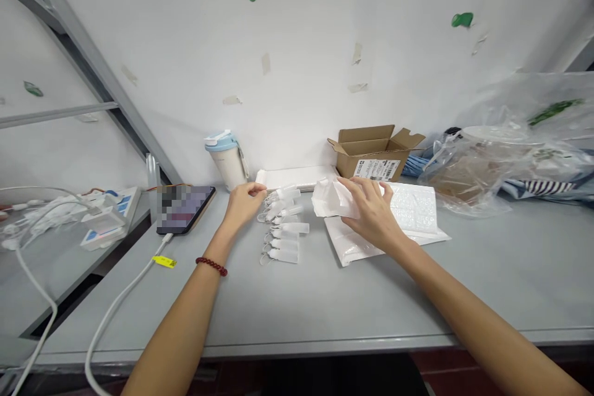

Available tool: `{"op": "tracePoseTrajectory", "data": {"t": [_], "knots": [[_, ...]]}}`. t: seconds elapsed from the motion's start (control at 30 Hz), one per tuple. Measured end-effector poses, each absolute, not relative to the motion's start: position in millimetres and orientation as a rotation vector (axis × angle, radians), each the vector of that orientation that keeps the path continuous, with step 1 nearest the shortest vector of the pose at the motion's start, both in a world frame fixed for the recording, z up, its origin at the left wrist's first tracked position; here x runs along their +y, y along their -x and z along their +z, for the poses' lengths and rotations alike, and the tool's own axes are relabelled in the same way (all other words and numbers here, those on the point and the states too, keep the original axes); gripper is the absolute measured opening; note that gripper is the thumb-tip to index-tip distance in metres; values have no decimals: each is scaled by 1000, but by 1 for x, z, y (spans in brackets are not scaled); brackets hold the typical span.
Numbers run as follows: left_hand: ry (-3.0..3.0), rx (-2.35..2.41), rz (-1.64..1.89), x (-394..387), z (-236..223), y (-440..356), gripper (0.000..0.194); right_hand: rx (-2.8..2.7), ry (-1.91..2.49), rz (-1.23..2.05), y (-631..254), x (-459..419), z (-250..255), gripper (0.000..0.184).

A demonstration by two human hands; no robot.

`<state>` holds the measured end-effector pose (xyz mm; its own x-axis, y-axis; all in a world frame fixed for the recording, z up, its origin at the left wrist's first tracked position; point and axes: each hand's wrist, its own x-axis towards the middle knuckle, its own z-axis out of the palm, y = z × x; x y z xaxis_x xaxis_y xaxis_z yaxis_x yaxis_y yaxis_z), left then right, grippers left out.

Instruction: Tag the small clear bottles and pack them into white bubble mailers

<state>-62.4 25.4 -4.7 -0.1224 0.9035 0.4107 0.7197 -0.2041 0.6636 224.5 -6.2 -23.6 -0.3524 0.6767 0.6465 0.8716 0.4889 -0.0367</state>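
- A white pouch [330,198] is held in the right hand [366,207], gripped near its crumpled edge; its contents cannot be seen.
- The left hand [245,201] is placed at the top of the row of tubes [288,230], near the left end of the white stack [301,178]. Its thumb and forefinger are brought close together; whether anything is pinched there cannot be told.
- The tubes, small, translucent and fitted with loops, are laid on the table [371,315] between the hands.
- White mailers [413,213], one with a bubbled surface, are laid overlapping beneath and beside the right hand.
- The box [371,158] is stood behind them with its flaps raised; its floor is hidden by the front wall.
- By a clear bag [468,179], a round tub [494,136] with something brown showing is covered.
- The cup [227,161] is closed by a blue lid, so its inside is hidden.
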Motion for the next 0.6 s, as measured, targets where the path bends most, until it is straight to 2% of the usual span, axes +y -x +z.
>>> {"op": "tracePoseTrajectory", "data": {"t": [0.43, 0.6], "knots": [[-1908, 1794, 1114, 40, -29, 68, 35, -2153, 1337, -373, -223, -4, -28, 65], [-1935, 1756, 1119, 40, -31, 64, 32, -2160, 1345, -383, -223, -4, -28, 65]]}}
